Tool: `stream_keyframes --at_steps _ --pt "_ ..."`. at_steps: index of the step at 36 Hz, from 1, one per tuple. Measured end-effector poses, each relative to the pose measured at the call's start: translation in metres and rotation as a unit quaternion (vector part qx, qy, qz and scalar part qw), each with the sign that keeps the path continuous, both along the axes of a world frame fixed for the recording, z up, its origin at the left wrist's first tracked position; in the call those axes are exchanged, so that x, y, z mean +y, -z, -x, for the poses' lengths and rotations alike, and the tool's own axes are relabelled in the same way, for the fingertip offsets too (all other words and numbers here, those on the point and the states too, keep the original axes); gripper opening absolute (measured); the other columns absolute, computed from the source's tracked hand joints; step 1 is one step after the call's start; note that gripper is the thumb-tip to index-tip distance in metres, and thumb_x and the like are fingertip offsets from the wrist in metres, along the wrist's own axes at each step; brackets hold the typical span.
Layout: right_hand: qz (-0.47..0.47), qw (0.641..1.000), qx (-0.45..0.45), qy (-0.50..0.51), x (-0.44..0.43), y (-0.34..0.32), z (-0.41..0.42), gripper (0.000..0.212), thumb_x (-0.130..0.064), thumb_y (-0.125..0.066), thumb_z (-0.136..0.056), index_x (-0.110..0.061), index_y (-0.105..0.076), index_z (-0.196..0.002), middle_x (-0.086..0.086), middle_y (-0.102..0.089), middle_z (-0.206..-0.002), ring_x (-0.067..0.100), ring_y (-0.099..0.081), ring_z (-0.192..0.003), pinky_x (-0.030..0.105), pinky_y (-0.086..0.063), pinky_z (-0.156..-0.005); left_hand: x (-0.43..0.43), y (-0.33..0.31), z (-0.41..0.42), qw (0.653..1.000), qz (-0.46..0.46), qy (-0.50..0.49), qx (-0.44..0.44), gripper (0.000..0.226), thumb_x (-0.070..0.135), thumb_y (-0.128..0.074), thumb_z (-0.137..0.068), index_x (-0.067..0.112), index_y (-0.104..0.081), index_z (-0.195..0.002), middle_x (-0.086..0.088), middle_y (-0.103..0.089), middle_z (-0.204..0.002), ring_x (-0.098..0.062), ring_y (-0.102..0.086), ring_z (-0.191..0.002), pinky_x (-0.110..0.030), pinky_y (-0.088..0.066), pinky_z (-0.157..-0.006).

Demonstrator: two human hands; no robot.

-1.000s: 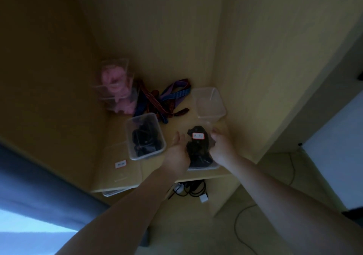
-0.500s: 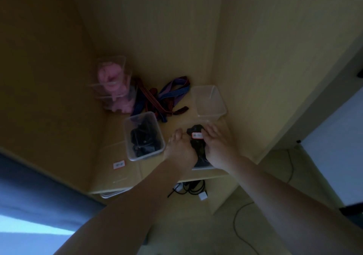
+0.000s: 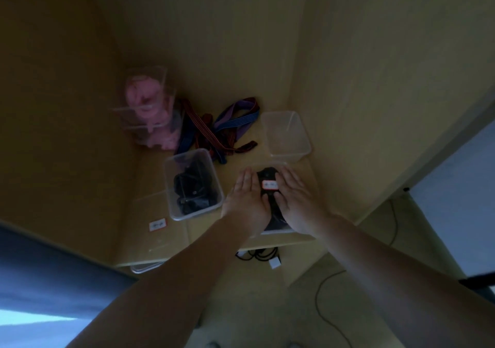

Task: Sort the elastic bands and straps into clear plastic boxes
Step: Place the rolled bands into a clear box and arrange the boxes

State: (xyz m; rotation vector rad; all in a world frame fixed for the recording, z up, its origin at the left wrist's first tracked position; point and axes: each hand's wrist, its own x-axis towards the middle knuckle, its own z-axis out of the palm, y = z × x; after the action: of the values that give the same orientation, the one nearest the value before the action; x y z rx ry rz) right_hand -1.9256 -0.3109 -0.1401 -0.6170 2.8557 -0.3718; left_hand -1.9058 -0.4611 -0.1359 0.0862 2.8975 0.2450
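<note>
Item count: tabletop point(image 3: 195, 227) and the floor below it.

Clear boxes: five. These are the upper pink box point(image 3: 146, 98), stacked on the lower pink box point(image 3: 163, 137) (both blurred), the open box point(image 3: 171, 187) with black straps, the empty box point(image 3: 302, 144) and the lidded box point(image 3: 277, 230). Loose lid point(image 3: 150, 208): one; a second clear piece point(image 3: 144, 267) juts from under the front edge, lid or box cannot be told. Labels: two, the box label point(image 3: 270, 184) and the lid label point(image 3: 157, 224). Striped straps point(image 3: 222, 130): one tangled pile, number not countable. Grips: two, left grip point(image 3: 247, 200) and right grip point(image 3: 297, 200). White plug point(image 3: 275, 263): one.
</note>
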Motion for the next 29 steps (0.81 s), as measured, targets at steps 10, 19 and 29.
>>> stream_keyframes --at_steps 10,19,29 --pt "0.005 0.998 -0.052 0.027 -0.002 -0.008 0.000 0.060 -0.040 -0.019 -0.104 -0.012 0.000 -0.155 0.004 0.016 -0.161 0.017 0.014 -0.148 0.036 -0.002 -0.121 0.001 -0.008 -0.009 0.995 -0.088 -0.028 0.036 0.061 0.037 -0.020 -0.102 0.009 -0.001 -0.153 -0.006 0.008 -0.161 -0.017 0.008 -0.148 -0.031 0.002 -0.118" --pt "0.066 0.998 0.009 0.020 -0.011 -0.027 0.002 0.049 -0.026 -0.035 -0.102 -0.012 -0.028 -0.149 0.001 -0.004 -0.162 0.020 -0.009 -0.148 0.036 -0.024 -0.118 -0.032 -0.011 -0.020 0.954 -0.195 0.059 0.218 0.040 0.020 -0.035 -0.083 0.004 -0.069 -0.098 -0.016 -0.067 -0.104 -0.020 -0.049 -0.114 -0.027 -0.032 -0.108" --pt "0.134 0.990 -0.039 0.005 -0.064 -0.052 0.000 0.045 -0.028 -0.044 -0.101 -0.017 -0.043 -0.144 0.010 -0.051 -0.139 0.015 -0.060 -0.097 0.036 -0.048 -0.095 -0.139 -0.030 -0.041 0.942 -0.139 -0.269 0.145 0.023 0.026 -0.049 -0.094 0.009 -0.054 -0.109 -0.011 -0.061 -0.097 -0.022 -0.058 -0.078 -0.030 -0.045 -0.062"
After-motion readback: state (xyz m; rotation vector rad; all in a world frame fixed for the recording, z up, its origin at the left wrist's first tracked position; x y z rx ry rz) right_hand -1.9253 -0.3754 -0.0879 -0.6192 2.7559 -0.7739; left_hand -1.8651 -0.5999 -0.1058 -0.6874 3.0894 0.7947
